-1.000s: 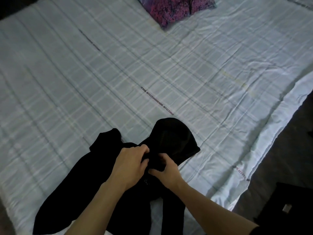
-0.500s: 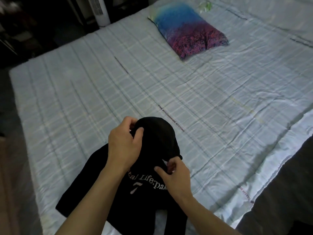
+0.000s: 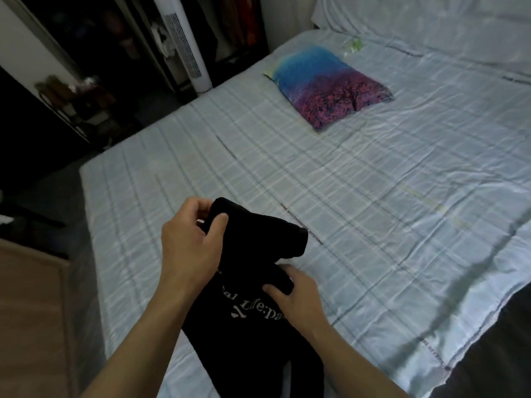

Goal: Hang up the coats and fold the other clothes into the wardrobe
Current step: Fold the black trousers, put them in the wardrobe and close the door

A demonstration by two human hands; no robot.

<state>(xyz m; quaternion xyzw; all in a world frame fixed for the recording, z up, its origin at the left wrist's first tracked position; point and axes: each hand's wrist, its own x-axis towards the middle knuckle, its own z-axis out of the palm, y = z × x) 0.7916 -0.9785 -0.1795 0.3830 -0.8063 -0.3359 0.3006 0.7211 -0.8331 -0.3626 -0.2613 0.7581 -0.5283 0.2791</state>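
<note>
My bed (image 3: 373, 214) fills most of what I see, spread with a pale blue checked sheet (image 3: 258, 168), wrinkled toward three o'clock. At one o'clock a pillow (image 3: 330, 87) printed with a blue sky and pink tree lies flat on it. At eleven o'clock a white tower fan (image 3: 184, 44) stands upright just beyond the mattress edge.

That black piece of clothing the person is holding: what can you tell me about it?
The black garment looks like soft, matte knit cloth with pale lettering across it, partly hidden. It lies bunched at the near edge of the bed, its top lifted and folded over. The left hand grips that raised top; the right hand pinches a fold lower down.
</note>
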